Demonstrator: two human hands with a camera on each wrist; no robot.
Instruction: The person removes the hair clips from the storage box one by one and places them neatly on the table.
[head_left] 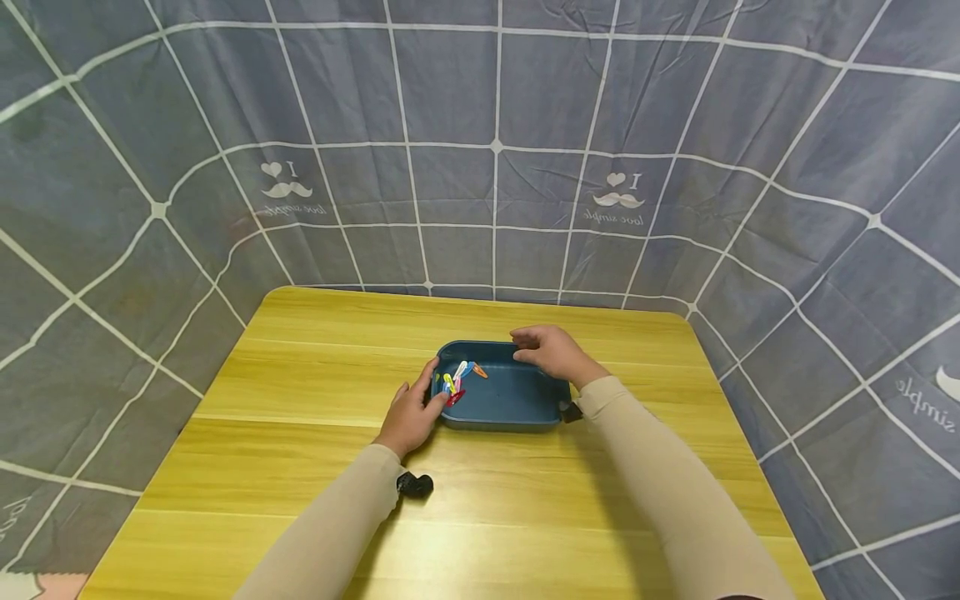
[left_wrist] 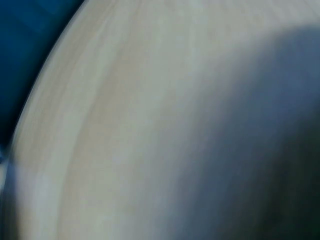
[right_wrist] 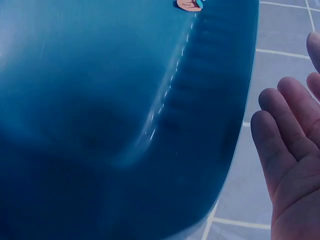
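A dark blue rectangular tray (head_left: 513,398) sits on the wooden table. Several small colourful hair clips (head_left: 454,383) lie at its left end; an orange one (head_left: 480,372) points toward the middle. My left hand (head_left: 408,417) holds the tray's left side, thumb over the rim near the clips and fingers along the outside. Over the far right part of the tray is my right hand (head_left: 553,353), its fingers extended and holding nothing. The right wrist view shows those fingers (right_wrist: 272,145) apart from the tray wall. In the left wrist view the hand is hidden.
The yellow wood-grain table (head_left: 315,392) ends at a grey gridded cloth (head_left: 450,192) behind and at both sides. A black wrist camera (head_left: 416,485) sits under the left sleeve; another (head_left: 572,412) is beside the tray's right end.
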